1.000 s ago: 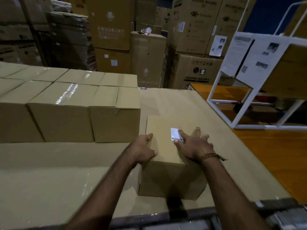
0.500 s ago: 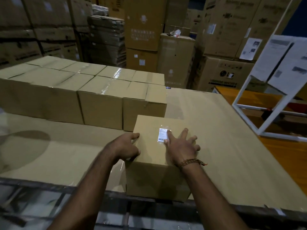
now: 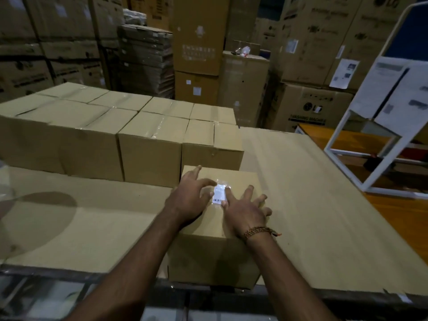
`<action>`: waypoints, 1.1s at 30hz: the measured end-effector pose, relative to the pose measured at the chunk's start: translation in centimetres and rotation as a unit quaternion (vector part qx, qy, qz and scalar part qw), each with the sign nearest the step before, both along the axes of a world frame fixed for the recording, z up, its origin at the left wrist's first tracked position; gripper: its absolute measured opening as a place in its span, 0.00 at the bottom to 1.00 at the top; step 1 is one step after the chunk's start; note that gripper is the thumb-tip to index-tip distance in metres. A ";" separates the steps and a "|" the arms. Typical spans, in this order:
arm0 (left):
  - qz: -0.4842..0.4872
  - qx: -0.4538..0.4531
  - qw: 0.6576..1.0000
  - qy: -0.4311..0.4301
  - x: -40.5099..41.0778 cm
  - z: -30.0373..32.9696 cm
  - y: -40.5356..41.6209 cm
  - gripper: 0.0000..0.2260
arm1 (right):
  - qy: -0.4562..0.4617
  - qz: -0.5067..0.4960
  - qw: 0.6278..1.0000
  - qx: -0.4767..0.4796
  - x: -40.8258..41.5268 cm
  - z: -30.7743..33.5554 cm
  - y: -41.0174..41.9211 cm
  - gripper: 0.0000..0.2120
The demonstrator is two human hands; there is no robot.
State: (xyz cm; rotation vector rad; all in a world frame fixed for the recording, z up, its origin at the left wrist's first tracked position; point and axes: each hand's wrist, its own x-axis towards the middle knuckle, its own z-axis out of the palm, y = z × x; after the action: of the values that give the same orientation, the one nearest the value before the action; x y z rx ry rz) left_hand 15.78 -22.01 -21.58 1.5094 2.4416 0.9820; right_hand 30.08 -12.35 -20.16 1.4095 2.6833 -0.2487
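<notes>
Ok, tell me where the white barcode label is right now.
Head view, centre: the label lies on top of the nearest box, between the left hand and the right hand, in front of the row of boxes.

Warehouse interior under dim light. Tall stacks of large printed cartons (image 3: 308, 38) fill the far side, and a bundle of flattened cardboard (image 3: 146, 63) stands among them at left. In front, rows of sealed plain boxes (image 3: 148, 144) sit on a platform covered with a cardboard sheet (image 3: 301, 200). At right, a white metal frame (image 3: 337, 129) carrying paper notices (image 3: 389, 89) stands on an orange floor (image 3: 400, 223), with a blue panel (image 3: 410, 31) behind.
</notes>
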 end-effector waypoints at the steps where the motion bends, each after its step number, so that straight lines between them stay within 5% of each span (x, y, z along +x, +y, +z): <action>1: -0.013 -0.002 1.000 0.003 -0.7 0.0 0.0 0.15 | -0.003 -0.004 1.000 -0.001 -0.4 0.1 -0.2 0.25; 11: -0.073 -0.136 0.988 0.004 -3.3 -0.1 -0.3 0.23 | -0.011 -0.044 0.998 -0.040 -2.6 0.8 -0.8 0.24; 17: -0.066 -0.133 0.989 -0.001 -3.6 -0.2 0.0 0.25 | 0.141 -0.003 0.987 0.080 -4.3 0.2 1.3 0.20; 22: -0.063 -0.137 0.989 -0.004 -3.6 -0.3 0.0 0.25 | 0.147 0.014 0.978 0.146 -4.7 -0.9 2.9 0.15; 28: -0.060 -0.133 0.989 0.003 -3.3 -0.7 -0.1 0.24 | 0.304 -0.014 0.943 0.136 -4.2 -2.6 3.3 0.12; 33: -0.054 -0.125 0.991 0.011 -3.1 -0.7 -0.3 0.24 | 0.337 -0.014 0.936 0.100 -4.4 -2.9 3.5 0.09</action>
State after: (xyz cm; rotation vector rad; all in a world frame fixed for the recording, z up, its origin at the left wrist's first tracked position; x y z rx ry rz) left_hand 12.63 -22.27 -22.31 1.5510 2.3615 0.6156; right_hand 25.66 -8.80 -23.02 1.6586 3.3087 -0.5680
